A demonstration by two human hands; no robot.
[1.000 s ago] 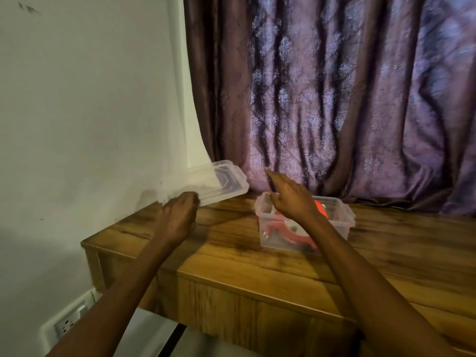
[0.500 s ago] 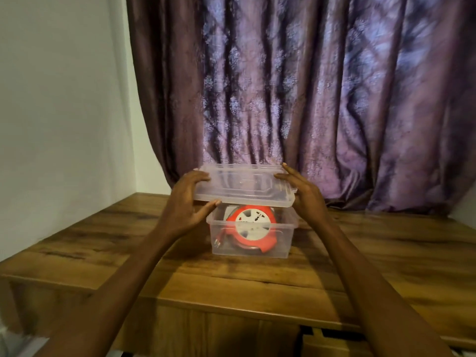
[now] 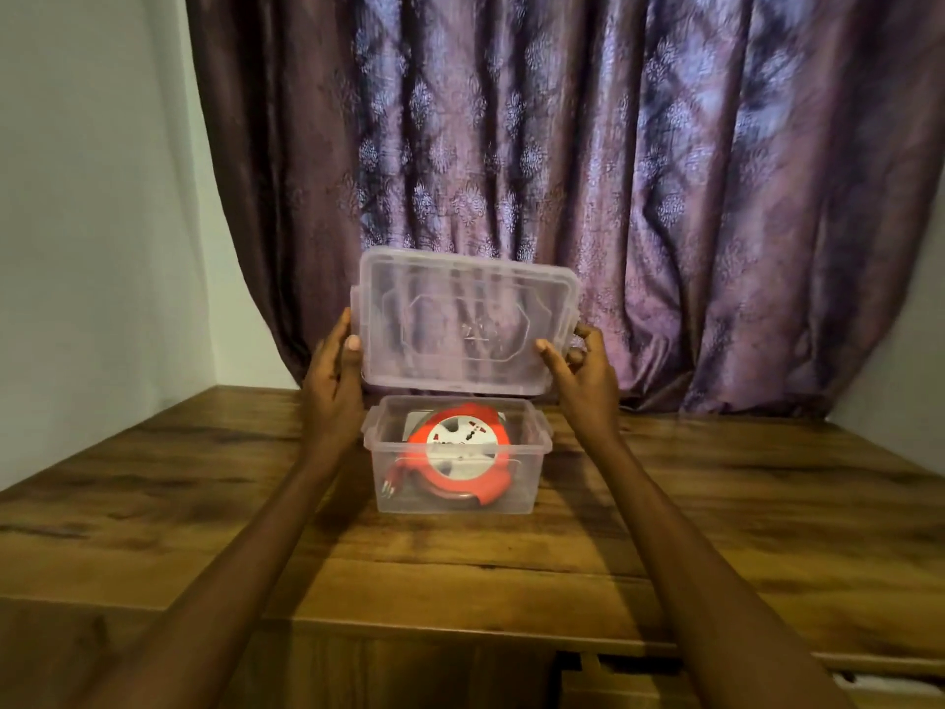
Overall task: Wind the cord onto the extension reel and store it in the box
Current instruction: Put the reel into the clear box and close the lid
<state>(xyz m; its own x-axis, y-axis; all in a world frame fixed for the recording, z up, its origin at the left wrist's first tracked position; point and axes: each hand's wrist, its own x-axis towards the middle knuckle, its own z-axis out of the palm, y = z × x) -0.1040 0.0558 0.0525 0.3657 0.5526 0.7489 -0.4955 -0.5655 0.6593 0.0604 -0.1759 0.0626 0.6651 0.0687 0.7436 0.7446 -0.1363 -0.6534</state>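
- Lid (image 3: 463, 324) of clear plastic was held up above the box (image 3: 455, 491), tipped almost upright with its inner face toward the camera; half a second before it had lain nearly flat and close over the box's opening.
- The left hand (image 3: 332, 396) gripped the lid's left edge, thumb on the near face and fingers behind.
- The right hand (image 3: 580, 376) pinched the right edge in the same way, thumb in front and fingers curled round the rim.
- The red and white reel (image 3: 460, 450) sat inside the clear box, leaning a little, with its cord wound in and the plug end hanging at the lower left of the reel.
- The box stood on the wooden table (image 3: 716, 529), close in front of the purple curtain (image 3: 613, 171).
- By my reading, winding and putting away were done, and only closing remained; the lift and tilt looked like a check of which way the lid should sit before pressing it down.
- A raised mark showed in the lid's eight-sided centre panel, perhaps digits, too faint to read.
- No brand or label could be read on the reel.
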